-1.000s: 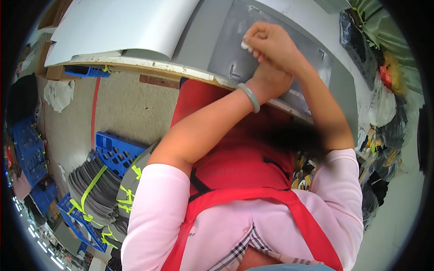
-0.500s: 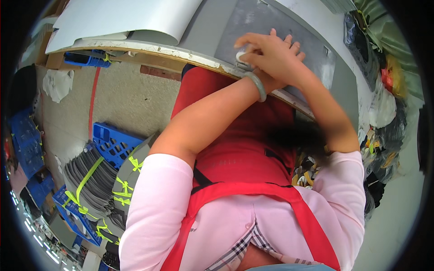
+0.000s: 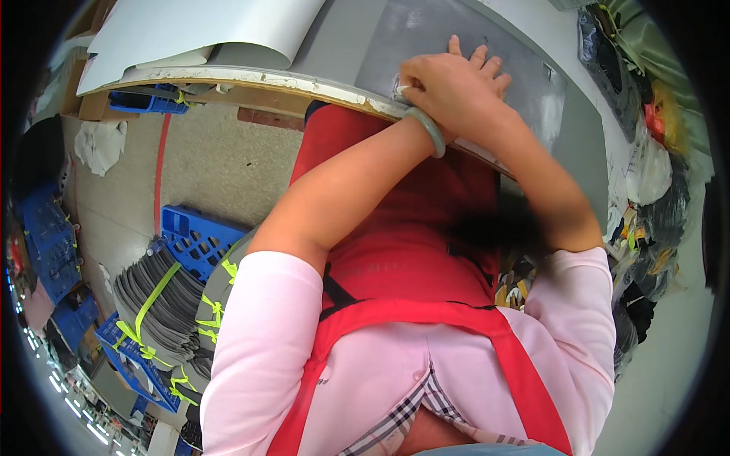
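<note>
My left hand (image 3: 477, 56) lies with its fingers spread on a dark grey sheet (image 3: 395, 34) on the table. A pale green bangle (image 3: 427, 131) circles that wrist. Crossing over it, my right hand (image 3: 449, 85) covers most of the left palm. Its thumb and fingers are curled together at the sheet's near left side, around a small white thing (image 3: 401, 90) that is mostly hidden. What kind of thing it is cannot be made out.
A large white sheet (image 3: 190, 34) curls up at the table's left. Below stand blue crates (image 3: 196, 237) and stacked grey pieces (image 3: 148, 296) tied with yellow-green strips. Plastic bags (image 3: 650, 178) fill the right side. The table's near edge (image 3: 281, 82) runs against my red apron.
My right hand's thumb and fingers have drawn closer together around the white thing, which shows less now. My left hand remains spread on the sheet. The view has shifted slightly.
</note>
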### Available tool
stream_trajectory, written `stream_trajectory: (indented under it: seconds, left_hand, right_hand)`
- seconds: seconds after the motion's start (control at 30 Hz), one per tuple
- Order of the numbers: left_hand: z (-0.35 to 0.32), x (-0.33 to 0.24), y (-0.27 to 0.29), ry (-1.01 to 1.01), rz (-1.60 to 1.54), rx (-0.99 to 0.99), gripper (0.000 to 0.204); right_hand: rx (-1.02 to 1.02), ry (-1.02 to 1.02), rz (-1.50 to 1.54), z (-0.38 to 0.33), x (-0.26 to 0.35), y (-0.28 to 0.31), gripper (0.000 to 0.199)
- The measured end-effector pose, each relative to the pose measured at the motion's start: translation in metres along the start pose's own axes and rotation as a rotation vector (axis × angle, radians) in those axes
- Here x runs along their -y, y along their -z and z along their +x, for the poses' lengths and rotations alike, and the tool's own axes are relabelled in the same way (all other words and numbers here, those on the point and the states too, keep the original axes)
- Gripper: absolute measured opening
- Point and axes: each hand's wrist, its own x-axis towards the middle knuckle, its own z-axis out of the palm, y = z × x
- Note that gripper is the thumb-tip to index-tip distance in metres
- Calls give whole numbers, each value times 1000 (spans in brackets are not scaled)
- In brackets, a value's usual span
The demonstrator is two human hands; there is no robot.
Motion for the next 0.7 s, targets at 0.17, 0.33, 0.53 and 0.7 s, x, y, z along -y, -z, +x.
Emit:
stream_trajectory:
  seconds: [0.17, 0.33, 0.53, 0.7]
  left_hand:
    - [-1, 0, 6, 76, -20, 26, 37]
    - [3, -7, 17, 54, -21, 48, 35]
    - [0, -1, 15, 39, -86, -37, 31]
    - [5, -8, 28, -58, -294, -166, 28]
  right_hand:
    - [-435, -170, 454, -50, -50, 28, 24]
    - [-782, -647, 162, -141, -204, 13, 25]
    - [-877, -737, 917, -156, -221, 22, 25]
    - [-687, -526, 1145, -148, -197, 18, 23]
